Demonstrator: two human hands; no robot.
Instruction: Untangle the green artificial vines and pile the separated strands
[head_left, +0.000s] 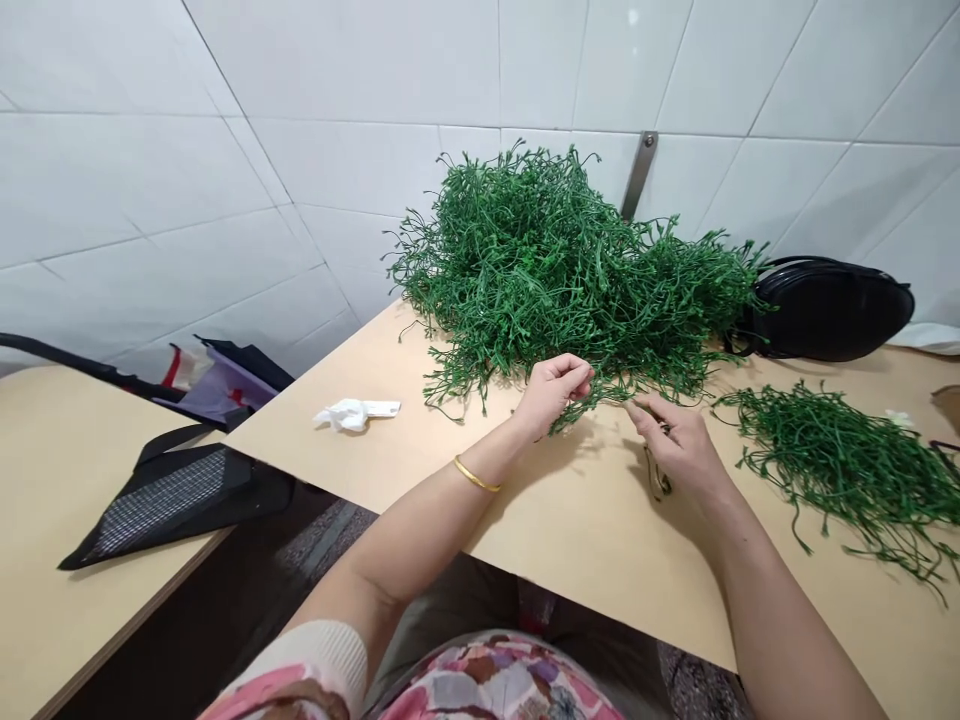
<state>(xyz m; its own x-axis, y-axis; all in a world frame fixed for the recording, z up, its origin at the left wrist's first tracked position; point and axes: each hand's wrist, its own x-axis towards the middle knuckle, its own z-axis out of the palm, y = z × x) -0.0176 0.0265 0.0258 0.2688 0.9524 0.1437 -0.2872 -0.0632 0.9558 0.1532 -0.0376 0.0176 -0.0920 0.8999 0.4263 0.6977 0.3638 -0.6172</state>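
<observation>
A large heap of thin green plastic-looking plant stems with small branching tips lies on the table against the tiled wall. In front of it, my left hand is closed around a few green sprigs, whose ends hang below the palm. My right hand pinches stems a short way to the right, with thin ends dangling under its fingers. Between the two hands, more fine strands stretch just above the tabletop. Right of my right hand lies a smaller, flatter pile of green stems.
A black rounded bag stands behind the smaller pile. Crumpled white tissue lies on the wooden table at left. On a separate table rests a black mesh-panelled item. A metal bracket is fixed to the wall.
</observation>
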